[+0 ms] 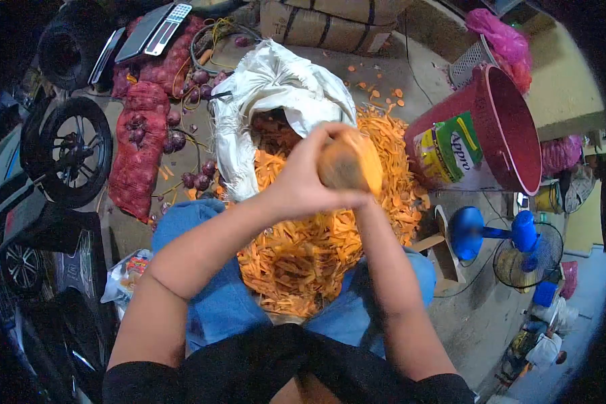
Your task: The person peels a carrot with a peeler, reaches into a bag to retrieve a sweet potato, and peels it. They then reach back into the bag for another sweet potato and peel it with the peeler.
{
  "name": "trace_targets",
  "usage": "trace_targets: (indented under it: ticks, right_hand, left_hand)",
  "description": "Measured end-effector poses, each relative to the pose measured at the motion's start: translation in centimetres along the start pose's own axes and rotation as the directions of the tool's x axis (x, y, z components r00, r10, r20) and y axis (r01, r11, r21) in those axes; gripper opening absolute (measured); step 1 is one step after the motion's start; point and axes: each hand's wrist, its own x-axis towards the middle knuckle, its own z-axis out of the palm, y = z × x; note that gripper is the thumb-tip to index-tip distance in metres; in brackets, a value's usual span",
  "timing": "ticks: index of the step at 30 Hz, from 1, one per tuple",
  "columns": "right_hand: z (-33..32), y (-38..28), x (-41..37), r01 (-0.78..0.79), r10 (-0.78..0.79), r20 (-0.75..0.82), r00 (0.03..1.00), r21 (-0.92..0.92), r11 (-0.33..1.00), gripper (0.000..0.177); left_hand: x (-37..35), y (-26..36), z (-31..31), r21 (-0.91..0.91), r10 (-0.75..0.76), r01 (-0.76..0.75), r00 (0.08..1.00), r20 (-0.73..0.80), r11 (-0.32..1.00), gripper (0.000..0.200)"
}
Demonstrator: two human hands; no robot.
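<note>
Wears a black shirt [262, 367] and blue jeans [215, 296], with knees spread wide. Out in front, above and between the knees, grasps a roundish, partly peeled vegetable [341, 167] in the left hand [306, 176], fingers curled over the upper side and thumb stretched along the lower. Shows brown skin on the vegetable's near face and bright orange along its right edge. Brings the right hand [366, 204] close against the same vegetable, mostly hidden behind it and blurred; cannot tell whether grasping it or something else.

Has a heap of orange peelings [303, 269] lying below, between the legs, spread upward along the right. Faces an open white sack [283, 84] beyond it. To the right, has a dark red tub [512, 128] labelled "Appro" and a blue fan [512, 232]; to the left, a red mesh bag [138, 158] of onions, with loose onions [196, 180] beside it. Farther off, has black wheels [94, 161] at left and cartons [357, 40] at the top.
</note>
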Motion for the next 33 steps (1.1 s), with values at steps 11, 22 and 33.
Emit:
trace_targets:
  ticks: [11, 22, 33]
  right_hand:
    - [-0.4, -7.6, 1.6, 0.192, -0.43, -0.488, 0.76, -0.462, 0.866, 0.033]
    - [5.0, -6.0, -0.6, 0.333, -0.727, -0.223, 0.649, -0.776, 0.535, 0.025]
    - [-0.2, -7.9, 2.0, 0.151, -0.824, -0.34, 0.454, -0.881, 0.448, 0.026]
  left_hand:
    - [-0.2, -1.5, -1.5, -0.8, -0.589, 0.553, 0.735, 0.336, 0.234, 0.047]
    - [0.2, -3.3, 1.8, -0.841, -0.717, 0.506, 0.657, 0.233, 0.191, 0.058]
    - [-0.8, -3.3, 3.4, -0.724, -0.655, 0.51, 0.748, 0.106, 0.465, 0.036]
